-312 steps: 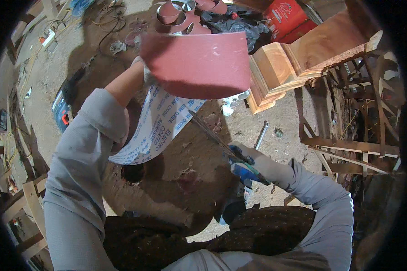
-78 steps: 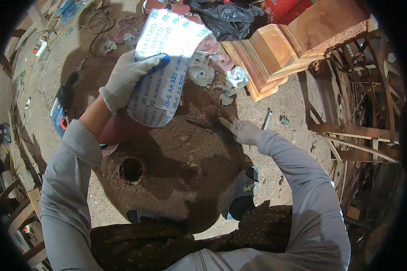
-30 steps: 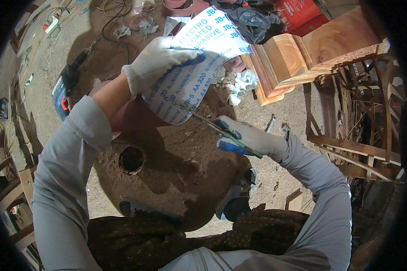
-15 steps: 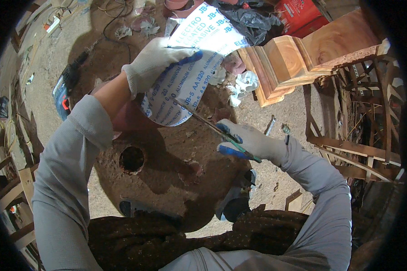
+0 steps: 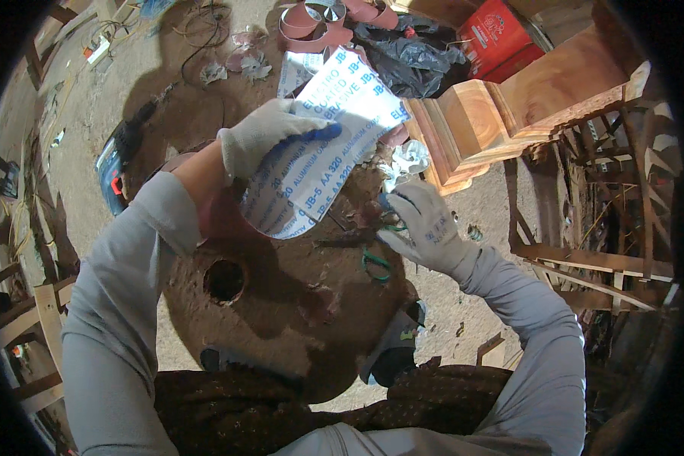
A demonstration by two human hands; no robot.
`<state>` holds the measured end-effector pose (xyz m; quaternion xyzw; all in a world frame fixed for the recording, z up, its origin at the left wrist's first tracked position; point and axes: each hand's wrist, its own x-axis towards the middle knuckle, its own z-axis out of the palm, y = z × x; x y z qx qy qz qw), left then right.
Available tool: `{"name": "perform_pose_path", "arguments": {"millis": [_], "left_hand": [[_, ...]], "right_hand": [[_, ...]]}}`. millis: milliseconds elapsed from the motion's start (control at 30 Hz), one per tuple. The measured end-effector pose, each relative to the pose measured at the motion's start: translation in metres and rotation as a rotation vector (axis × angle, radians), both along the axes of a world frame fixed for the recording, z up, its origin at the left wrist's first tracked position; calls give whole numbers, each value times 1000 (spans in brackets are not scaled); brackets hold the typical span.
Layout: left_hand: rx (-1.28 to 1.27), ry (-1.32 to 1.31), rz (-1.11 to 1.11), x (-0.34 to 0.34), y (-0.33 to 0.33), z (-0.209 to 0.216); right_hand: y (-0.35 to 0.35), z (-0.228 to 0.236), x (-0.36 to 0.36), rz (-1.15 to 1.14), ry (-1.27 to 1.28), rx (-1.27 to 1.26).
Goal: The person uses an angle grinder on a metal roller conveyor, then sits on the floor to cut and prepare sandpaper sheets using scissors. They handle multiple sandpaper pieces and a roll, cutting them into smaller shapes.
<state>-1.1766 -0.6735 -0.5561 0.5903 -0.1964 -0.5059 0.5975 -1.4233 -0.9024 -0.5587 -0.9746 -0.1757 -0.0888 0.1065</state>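
Observation:
My left hand, in a white glove with blue coated fingertips, pinches a curled strip of sandpaper, its white, blue-printed backing facing up. One end of the strip bends down into a loop by my wrist. On the right, my gloved right hand curls its fingers around one handle loop of the scissors. The scissors' other green loop hangs free of the hand, and their handles are spread. The dark blades point left, low over the round brown surface, just below the sandpaper; whether they touch that surface is unclear.
The round brown top has a hole. Reddish sandpaper rolls, a black plastic bag and a red can lie beyond. A stepped wooden block stands right; a blue power tool lies left. Crumpled scraps sit near the block.
My right hand has moved up, and the scissors have swung away from the sandpaper's edge with their handles spreading. My left hand and the strip have shifted slightly down.

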Motion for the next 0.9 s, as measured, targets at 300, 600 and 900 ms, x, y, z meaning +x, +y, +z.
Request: {"name": "perform_pose_path", "arguments": {"millis": [300, 600, 900], "left_hand": [[137, -62, -164, -9, -5, -5], [222, -985, -442, -26, 32, 84], [447, -1551, -191, -35, 20, 71]], "right_hand": [[45, 53, 85, 452, -310, -187], [4, 86, 123, 286, 75, -7], [21, 68, 148, 170, 164, 110]]}}
